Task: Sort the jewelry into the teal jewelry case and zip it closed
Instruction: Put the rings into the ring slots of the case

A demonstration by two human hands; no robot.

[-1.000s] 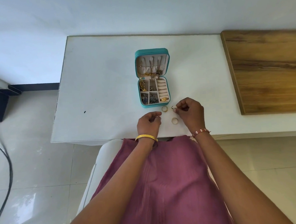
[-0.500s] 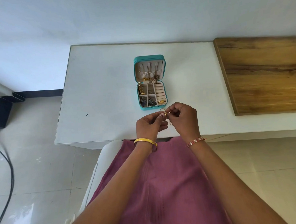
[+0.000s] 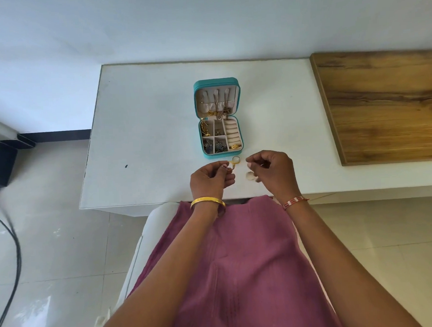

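Nearest the viewer, the left hand (image 3: 212,180) hovered over the near edge of the white tabletop (image 3: 144,132), a gold bangle (image 3: 207,202) on its wrist. Its grip was pressed together, thumb and forefinger pinching a small gold ring (image 3: 231,166) at the fingertips. Just at 1 o'clock of that pinch, a second gold ring (image 3: 236,159) lay on the tabletop, touching or nearly touching the held one; which of the two could not be told.

To the right, at 3 o'clock of the left hand and apart from it, the right hand (image 3: 273,171) had its fingers curled, thumb and forefinger close together; whether they pinched anything could not be told. A red-and-white thread bracelet (image 3: 293,202) circled its wrist. A pale round ring (image 3: 250,176) lay on the tabletop just beside its lower fingers, at their 9 o'clock.

Farther off, at 12 o'clock of the hands, the teal jewelry case (image 3: 218,120) stood open. Its left compartments held gold and dark pieces, its ring rolls one gold piece at the near end, and chains hung in the lid (image 3: 217,97).

At 2 o'clock lay a wooden board (image 3: 388,102).
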